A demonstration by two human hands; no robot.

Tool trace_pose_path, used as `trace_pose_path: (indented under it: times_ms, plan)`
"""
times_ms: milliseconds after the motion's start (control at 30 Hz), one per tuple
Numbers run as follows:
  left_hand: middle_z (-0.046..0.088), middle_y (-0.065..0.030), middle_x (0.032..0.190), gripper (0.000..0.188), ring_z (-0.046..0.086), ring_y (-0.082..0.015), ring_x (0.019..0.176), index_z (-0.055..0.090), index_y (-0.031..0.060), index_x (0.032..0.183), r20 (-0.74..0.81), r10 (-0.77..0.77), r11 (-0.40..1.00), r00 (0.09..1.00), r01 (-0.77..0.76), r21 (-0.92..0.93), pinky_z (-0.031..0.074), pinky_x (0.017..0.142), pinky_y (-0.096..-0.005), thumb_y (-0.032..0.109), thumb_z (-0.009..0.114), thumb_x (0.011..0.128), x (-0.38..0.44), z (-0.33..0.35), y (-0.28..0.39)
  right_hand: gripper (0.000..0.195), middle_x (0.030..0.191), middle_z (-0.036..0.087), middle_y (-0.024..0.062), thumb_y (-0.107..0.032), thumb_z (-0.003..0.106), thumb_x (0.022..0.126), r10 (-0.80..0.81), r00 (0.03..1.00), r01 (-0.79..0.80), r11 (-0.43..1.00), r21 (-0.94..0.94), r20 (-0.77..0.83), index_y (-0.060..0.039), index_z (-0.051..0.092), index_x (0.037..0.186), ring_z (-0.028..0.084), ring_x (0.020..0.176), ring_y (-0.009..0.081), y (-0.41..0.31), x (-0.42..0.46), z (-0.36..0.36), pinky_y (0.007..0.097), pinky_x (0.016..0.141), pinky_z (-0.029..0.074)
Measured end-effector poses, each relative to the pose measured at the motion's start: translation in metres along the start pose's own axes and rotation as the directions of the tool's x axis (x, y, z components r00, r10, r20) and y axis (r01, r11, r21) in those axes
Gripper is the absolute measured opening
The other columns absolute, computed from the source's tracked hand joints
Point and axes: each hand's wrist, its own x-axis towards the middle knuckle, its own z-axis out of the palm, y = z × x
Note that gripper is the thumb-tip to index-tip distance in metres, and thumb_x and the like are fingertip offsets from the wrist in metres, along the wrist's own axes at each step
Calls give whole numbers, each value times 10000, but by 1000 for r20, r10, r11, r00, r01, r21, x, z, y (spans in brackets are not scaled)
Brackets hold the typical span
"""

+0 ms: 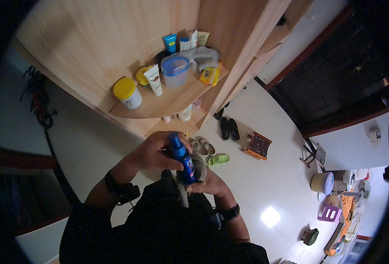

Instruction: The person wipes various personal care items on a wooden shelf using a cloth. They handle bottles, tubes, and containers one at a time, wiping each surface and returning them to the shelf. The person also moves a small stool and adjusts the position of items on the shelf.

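Observation:
A dark blue spray bottle (pixel 188 168) with a blue cap stands tilted in front of my body. My left hand (pixel 155 152) grips it near the top, thumb across its front. Lower down, my right hand (pixel 209 183) holds a grey cloth (pixel 199 167) against the bottle's side and base, with the thumb near the bottom. Part of the cloth hangs below the bottle. Beyond my hands is a curved wooden corner shelf (pixel 141 110). On it are a white jar with a yellow lid (pixel 127 93), a white tube (pixel 154 81) and a clear plastic container with a blue rim (pixel 176 70).
Behind the container are a blue tube (pixel 170 43), a grey mesh cloth (pixel 206 56) and a yellow packet (pixel 211 75). Black shoes (pixel 229 128), a green slipper (pixel 218 159) and a low woven stool (pixel 260 146) are on the tiled floor. A fan (pixel 361 192) stands farther right.

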Motion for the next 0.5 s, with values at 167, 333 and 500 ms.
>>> trace_pose_path:
  times_ms: [167,333,500]
  plan:
    - [630,-43,947,441,628,-161,873,662,85,1065,93,38,955,995,-64,291,525,746,-308,301,882,751,-8,-8,15,911,1179,615,89,-470,871,745,-146,989,146,989,-2,-1,-7,431,1394,570,1114,197,19,11,3,350,944,495]
    - [616,-79,1034,485,631,-184,900,652,84,1122,-23,127,904,992,-106,414,523,743,-312,291,884,751,-32,3,8,763,1139,638,94,-404,843,805,-22,998,19,998,-54,-61,1,485,1344,592,1042,182,35,16,9,350,910,509]
    - [617,-94,1095,499,627,-190,902,623,64,1181,-208,107,870,972,10,493,522,762,-321,175,866,760,-52,7,-7,566,1022,670,74,-313,791,884,-174,982,172,985,-32,-70,-1,525,1273,625,942,165,27,33,18,332,855,530]
